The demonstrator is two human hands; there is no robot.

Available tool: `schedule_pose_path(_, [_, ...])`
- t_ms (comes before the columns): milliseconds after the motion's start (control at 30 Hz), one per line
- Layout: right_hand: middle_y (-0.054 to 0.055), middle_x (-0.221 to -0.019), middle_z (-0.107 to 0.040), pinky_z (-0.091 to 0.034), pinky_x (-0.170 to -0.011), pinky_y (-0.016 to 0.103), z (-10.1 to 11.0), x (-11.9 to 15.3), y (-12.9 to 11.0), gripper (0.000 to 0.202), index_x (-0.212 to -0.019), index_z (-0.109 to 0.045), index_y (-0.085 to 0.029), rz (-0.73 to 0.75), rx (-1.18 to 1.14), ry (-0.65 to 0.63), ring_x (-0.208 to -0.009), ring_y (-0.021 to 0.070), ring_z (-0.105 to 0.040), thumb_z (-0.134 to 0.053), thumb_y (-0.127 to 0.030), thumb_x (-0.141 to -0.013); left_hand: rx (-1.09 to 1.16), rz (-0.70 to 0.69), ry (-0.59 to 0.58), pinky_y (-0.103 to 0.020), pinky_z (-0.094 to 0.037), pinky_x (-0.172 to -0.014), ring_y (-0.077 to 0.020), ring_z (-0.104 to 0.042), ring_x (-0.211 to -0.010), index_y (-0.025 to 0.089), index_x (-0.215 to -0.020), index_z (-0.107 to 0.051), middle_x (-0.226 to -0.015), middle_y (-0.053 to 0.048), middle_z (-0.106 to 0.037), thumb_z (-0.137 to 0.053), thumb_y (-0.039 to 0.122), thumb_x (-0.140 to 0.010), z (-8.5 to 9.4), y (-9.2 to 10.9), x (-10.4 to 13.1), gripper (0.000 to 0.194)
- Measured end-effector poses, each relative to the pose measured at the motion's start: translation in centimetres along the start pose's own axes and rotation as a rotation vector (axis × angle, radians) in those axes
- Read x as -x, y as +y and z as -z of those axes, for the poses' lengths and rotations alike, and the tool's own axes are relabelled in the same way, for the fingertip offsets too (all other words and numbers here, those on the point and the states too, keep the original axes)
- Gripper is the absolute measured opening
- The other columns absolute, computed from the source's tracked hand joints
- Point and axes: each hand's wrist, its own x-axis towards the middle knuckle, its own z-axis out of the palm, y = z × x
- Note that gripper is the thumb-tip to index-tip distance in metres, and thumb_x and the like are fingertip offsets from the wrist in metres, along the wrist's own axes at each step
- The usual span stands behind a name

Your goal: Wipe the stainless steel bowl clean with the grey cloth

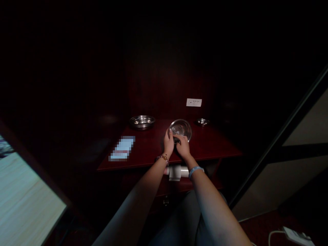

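Note:
A shiny metal bowl (185,127) is tilted up above the dark red shelf (151,150), its open side facing me. My left hand (168,141) grips the bowl's left rim, with the thumb at the inner side. My right hand (182,145) is at the bowl's lower edge, fingers bent and reaching toward the left thumb; whatever those fingers hold is too dark and small to make out. Wide metal dishes (142,121) rest at the back left of the shelf, and a small metal bowl (202,122) sits at the back right.
A blurred-out pale rectangle (122,148) lies on the shelf's left. Behind, a white socket (194,102) is on the wall. White items (175,173) stand on a lower level beneath the front edge. A light wooden surface (25,198) is at far left.

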Motion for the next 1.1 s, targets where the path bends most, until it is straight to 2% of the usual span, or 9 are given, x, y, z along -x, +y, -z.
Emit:
schedule_pose_path(133, [-0.003, -0.119, -0.068, -0.038, -0.094, 0.034, 0.8, 0.3, -0.9, 0.06, -0.115, -0.066, -0.03, -0.049, 0.22, -0.078, -0.106, 0.0214, -0.047, -0.046, 0.002, -0.069, -0.033, 0.011, 0.062, -0.032, -0.049, -0.088, -0.02, -0.065, -0.094, 0.015, -0.108, -0.064, -0.105, -0.012, -0.069, -0.036, 0.058, -0.092, 0.2, -0.2, -0.2, 0.054])
schedule_pose_path(267, [0.0, -0.117, -0.068, -0.034, -0.093, 0.037, 2.5, 0.7, -0.9, 0.046, -0.107, -0.069, -0.03, 0.004, 0.424, -0.143, -0.109, 0.0234, -0.045, -0.051, -0.002, -0.075, -0.047, 0.029, 0.033, -0.031, -0.05, -0.082, -0.0202, -0.066, -0.086, 0.015, -0.106, -0.066, -0.098, -0.012, -0.071, -0.039, 0.06, -0.091, 0.2, -0.3, -0.2, 0.055])
schedule_pose_path(367, [0.003, -0.116, -0.068, -0.031, -0.095, 0.04, 3.6, 0.9, -0.4, 0.039, -0.105, -0.07, -0.028, 0.044, 0.526, -0.137, -0.112, 0.0251, -0.045, -0.05, -0.006, -0.081, -0.068, 0.002, -0.018, -0.031, -0.05, -0.084, -0.0209, -0.066, -0.089, 0.015, -0.107, -0.067, -0.101, -0.012, -0.072, -0.042, 0.058, -0.09, 0.2, -0.1, 0.0, 0.053])
schedule_pose_path(467, [0.007, -0.118, -0.067, -0.03, -0.098, 0.044, 3.9, 1.0, -0.2, 0.038, -0.11, -0.068, -0.025, 0.029, 0.594, -0.085, -0.114, 0.0273, -0.045, -0.047, -0.007, -0.083, -0.07, -0.002, -0.02, -0.031, -0.05, -0.085, -0.0214, -0.066, -0.092, 0.014, -0.108, -0.067, -0.102, -0.012, -0.072, -0.043, 0.058, -0.09, 0.2, 0.3, 0.1, 0.053])
schedule_pose_path(633, [0.014, -0.133, -0.056, -0.029, -0.1, 0.046, 3.4, 1.1, -0.2, 0.051, -0.135, -0.051, -0.017, 0.005, 0.634, 0.047, -0.122, 0.031, -0.041, -0.044, -0.009, -0.085, -0.073, 0.014, -0.019, -0.031, -0.05, -0.085, -0.0213, -0.067, -0.09, 0.014, -0.104, -0.068, -0.101, -0.013, -0.072, -0.041, 0.058, -0.091, 0.1, 0.2, 0.1, 0.053])
schedule_pose_path(733, [0.017, -0.137, -0.052, -0.029, -0.101, 0.045, 3.3, 1.0, 0.1, 0.058, -0.143, -0.041, -0.013, 0.015, 0.634, 0.068, -0.124, 0.0311, -0.039, -0.043, -0.01, -0.085, -0.054, 0.016, -0.042, -0.03, -0.05, -0.083, -0.0209, -0.066, -0.088, 0.014, -0.1, -0.067, -0.1, -0.012, -0.072, -0.04, 0.059, -0.091, 0.0, 0.0, 0.1, 0.054])
schedule_pose_path(833, [0.015, -0.139, -0.05, -0.028, -0.104, 0.043, 3.5, 1.0, 0.3, 0.063, -0.145, -0.038, -0.012, 0.058, 0.599, 0.051, -0.125, 0.0301, -0.037, -0.045, -0.008, -0.083, -0.018, 0.015, -0.059, -0.029, -0.05, -0.081, -0.0201, -0.066, -0.087, 0.013, -0.098, -0.067, -0.097, -0.012, -0.071, -0.039, 0.059, -0.091, 0.0, 0.0, 0.1, 0.054])
schedule_pose_path(967, [0.01, -0.139, -0.051, -0.029, -0.104, 0.043, 4.0, 1.2, 0.2, 0.062, -0.143, -0.042, -0.017, 0.09, 0.545, 0.001, -0.122, 0.0291, -0.037, -0.047, -0.009, -0.082, -0.016, 0.021, -0.062, -0.028, -0.049, -0.079, -0.0189, -0.064, -0.082, 0.013, -0.094, -0.066, -0.092, -0.01, -0.071, -0.04, 0.06, -0.09, 0.0, 0.3, 0.2, 0.054])
schedule_pose_path(1100, [0.004, -0.135, -0.055, -0.032, -0.101, 0.04, 4.3, 1.3, -0.3, 0.06, -0.137, -0.05, -0.026, 0.176, 0.488, -0.132, -0.12, 0.0265, -0.039, -0.048, -0.008, -0.08, -0.026, 0.017, 0.003, -0.026, -0.048, -0.074, -0.0172, -0.062, -0.077, 0.013, -0.087, -0.065, -0.083, -0.008, -0.069, -0.039, 0.06, -0.09, 0.2, 0.6, 0.1, 0.054])
